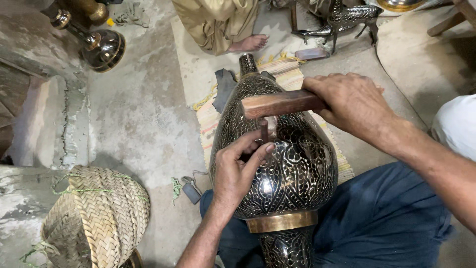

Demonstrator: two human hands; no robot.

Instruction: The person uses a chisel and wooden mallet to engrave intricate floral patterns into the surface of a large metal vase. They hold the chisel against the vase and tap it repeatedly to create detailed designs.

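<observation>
Vase (287, 173) on lap, basket (99, 218) left (another vase (101, 47) beyond)

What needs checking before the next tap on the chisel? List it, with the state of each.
1. Thin metal chisel pinched by left hand: ok.
2. Chisel tip on the engraved black and brass vase: cannot tell, fingers hide it.
3. Wooden block mallet gripped in right hand: ok.
4. Mallet above chisel head: ok.
5. Vase resting across the lap on blue trousers: ok.
6. Left fingertips away from the chisel head: ok, they sit lower on the shaft.
</observation>
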